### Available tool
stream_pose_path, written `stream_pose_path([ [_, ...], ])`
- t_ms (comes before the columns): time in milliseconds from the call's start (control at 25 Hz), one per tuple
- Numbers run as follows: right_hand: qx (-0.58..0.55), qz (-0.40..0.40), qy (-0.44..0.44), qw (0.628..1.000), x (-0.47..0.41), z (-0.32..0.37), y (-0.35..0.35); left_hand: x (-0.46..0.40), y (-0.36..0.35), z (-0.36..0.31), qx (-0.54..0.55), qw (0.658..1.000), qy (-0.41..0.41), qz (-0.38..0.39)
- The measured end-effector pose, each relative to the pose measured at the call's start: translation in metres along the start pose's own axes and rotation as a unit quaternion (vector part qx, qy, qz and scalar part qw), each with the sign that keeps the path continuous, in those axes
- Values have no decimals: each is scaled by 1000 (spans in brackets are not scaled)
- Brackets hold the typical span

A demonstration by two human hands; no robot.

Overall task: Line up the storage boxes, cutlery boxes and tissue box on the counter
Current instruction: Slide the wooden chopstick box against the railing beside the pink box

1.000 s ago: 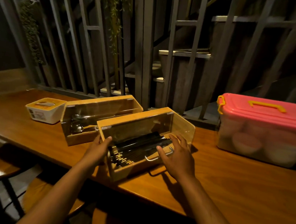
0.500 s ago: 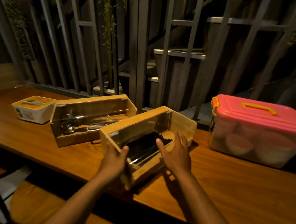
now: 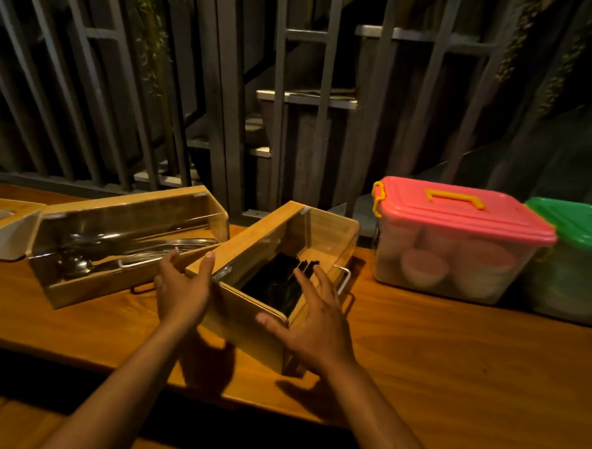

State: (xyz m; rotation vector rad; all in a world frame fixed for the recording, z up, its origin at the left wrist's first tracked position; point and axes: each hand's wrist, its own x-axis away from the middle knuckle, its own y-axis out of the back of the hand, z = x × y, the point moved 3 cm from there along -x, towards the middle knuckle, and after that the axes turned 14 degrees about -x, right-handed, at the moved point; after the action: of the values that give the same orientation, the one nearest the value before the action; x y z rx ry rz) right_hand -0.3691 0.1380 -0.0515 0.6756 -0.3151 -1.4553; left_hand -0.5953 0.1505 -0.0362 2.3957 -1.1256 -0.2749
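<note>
— That wooden cutlery box (image 3: 278, 275) with the black chopsticks sits skewed on the counter (image 3: 435, 362), its near end close to the front edge. The left hand (image 3: 181, 290) is flat against its left side, fingers spread, and the right hand (image 3: 313, 321) is open too, thumb on the near corner and fingers over the clear lid. Neither one is really gripping it

— So what worries you?

— I reckon a push with open palms could swing that near corner off the edge, or knock the far end into the pink-lidded storage box (image 3: 458, 243). The left side is also just beside the spoon box (image 3: 125, 246), so a turn might shove that one out of line towards the tissue box (image 3: 6, 229) at the far left

— And the lid?

— It looks hinged, so pressing on it may flip it instead of moving the box

— Any writing?

— There is a dark print on the tissue box front, too small to read. Nothing on the green-lidded box (image 3: 574, 252) that I can make out
</note>
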Motion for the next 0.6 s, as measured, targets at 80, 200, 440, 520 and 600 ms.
stream_pose_path([
  [80,29,2,10,1000,3,1,-6,-8,-6,-5,-21,995,-80,54],
  [200,40,-9,21,999,4,-3,-10,-8,-16,2,-53,989,-124,64],
  [440,-14,-2,40,999,3,-14,11,9,-32,9,-131,986,-102,7],
  [520,-15,-11,44,999,1,-18,16,16,-36,5,-137,985,-108,6],
  [600,-6,-18,46,999,-1,-21,17,14,-39,2,-140,984,-106,23],
])
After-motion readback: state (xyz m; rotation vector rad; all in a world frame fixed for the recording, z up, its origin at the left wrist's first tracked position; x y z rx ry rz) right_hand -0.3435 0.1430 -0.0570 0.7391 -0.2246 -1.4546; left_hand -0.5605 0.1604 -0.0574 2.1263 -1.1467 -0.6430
